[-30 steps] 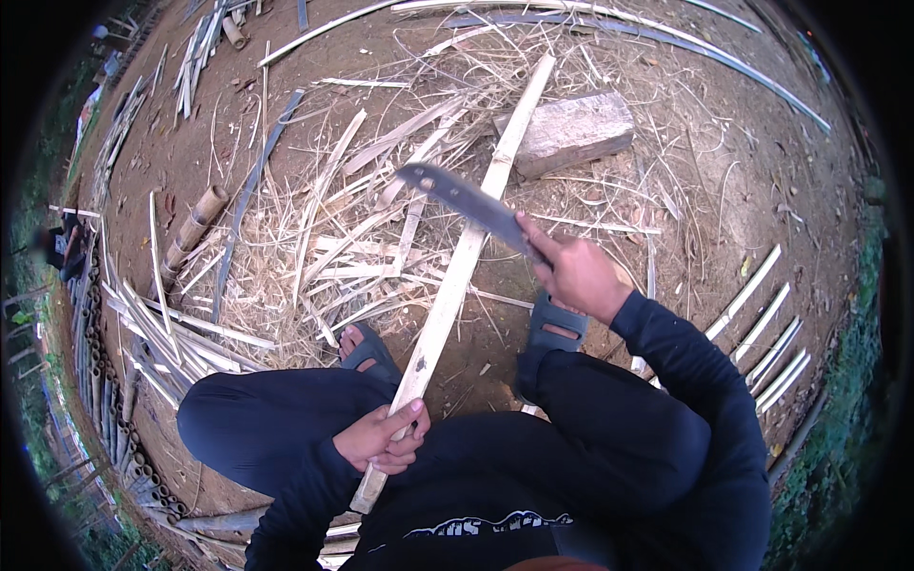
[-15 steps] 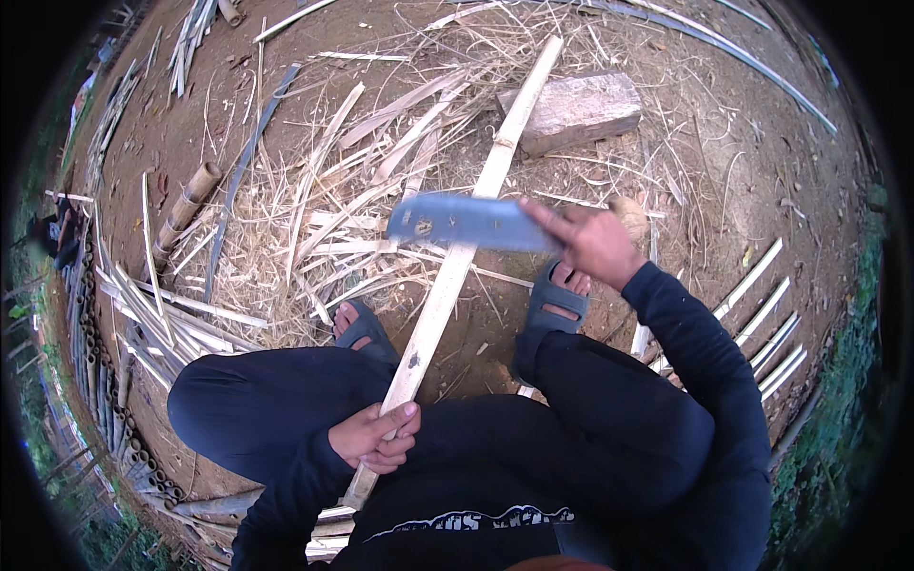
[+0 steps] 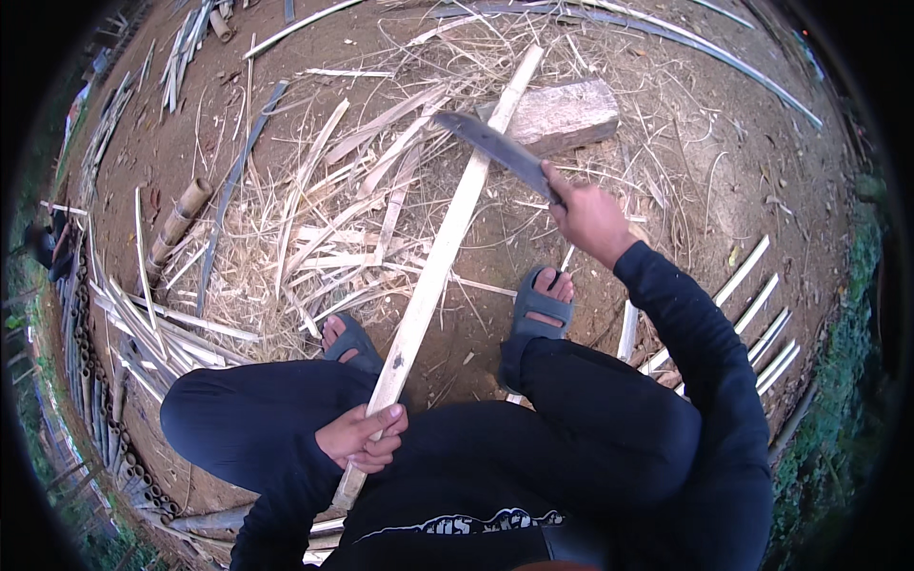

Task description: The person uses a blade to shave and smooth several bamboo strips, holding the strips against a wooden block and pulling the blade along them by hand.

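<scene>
A long, pale bamboo strip (image 3: pixel 433 276) slopes from my lap up to a wooden block (image 3: pixel 564 114), its far end lying over the block's left part. Close to the strip's near end, my left hand (image 3: pixel 364 438) is wrapped around it. My right hand (image 3: pixel 592 221) grips a machete (image 3: pixel 505 155), the handle mostly hidden in the fist. The dark, broad blade crosses the strip just on my side of the block, its tip pointing up and left. Whether the edge touches the strip, I cannot tell.
Shavings and split strips (image 3: pixel 333 238) litter the ground around my sandalled feet (image 3: pixel 545 303). A bamboo pole piece (image 3: pixel 181 224) lies at the left. Several cut strips (image 3: pixel 752 305) lie at the right, and a stack of bamboo tubes (image 3: pixel 119 466) lines the left edge.
The machete has moved away from me along the strip towards the block, and its blade has turned from nearly level to slanting. My left hand keeps its hold.
</scene>
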Action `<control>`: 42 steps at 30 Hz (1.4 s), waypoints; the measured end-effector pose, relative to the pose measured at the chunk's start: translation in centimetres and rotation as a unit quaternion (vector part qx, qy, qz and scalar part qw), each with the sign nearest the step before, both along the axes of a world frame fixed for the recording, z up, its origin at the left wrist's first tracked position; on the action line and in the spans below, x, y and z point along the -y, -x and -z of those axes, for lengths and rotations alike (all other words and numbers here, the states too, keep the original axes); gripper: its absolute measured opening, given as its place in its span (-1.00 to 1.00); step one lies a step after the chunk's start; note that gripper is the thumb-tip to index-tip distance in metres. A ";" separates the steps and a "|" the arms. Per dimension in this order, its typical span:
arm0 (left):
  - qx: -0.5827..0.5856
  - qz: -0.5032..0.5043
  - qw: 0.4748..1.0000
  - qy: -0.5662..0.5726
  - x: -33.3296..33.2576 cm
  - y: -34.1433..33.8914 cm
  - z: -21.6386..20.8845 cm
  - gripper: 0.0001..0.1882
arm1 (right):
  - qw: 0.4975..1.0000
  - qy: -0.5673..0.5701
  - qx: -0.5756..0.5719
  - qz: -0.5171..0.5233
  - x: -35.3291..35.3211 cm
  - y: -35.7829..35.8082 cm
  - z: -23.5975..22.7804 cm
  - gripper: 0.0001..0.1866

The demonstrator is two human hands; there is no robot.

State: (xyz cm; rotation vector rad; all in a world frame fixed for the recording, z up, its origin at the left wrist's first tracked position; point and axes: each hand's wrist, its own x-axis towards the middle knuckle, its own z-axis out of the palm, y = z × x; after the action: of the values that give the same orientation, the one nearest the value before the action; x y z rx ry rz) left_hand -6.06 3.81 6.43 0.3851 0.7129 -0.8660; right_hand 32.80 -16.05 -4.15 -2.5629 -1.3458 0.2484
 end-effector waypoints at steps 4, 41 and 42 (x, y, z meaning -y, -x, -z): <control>-0.018 0.000 1.000 0.009 0.2 0.8 -0.7 -0.59 | 0.983 -0.038 -0.047 -0.175 -0.4 9.0 -2.4 -0.37; 0.178 0.465 0.631 -0.594 -1.5 -1.2 -11.3 -0.29 | 0.980 0.013 -0.165 -0.109 2.0 9.8 -4.3 -0.18; 0.224 0.417 0.546 -0.691 -1.6 -1.9 -10.8 -0.36 | 0.980 0.012 -0.168 -0.108 2.1 9.9 -4.3 -0.19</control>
State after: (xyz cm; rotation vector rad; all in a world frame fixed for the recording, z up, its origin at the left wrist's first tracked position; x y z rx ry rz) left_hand -4.21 5.41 17.23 2.4831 0.5611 -0.8117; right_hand 22.87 -18.14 0.16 -2.2577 -1.4869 0.7050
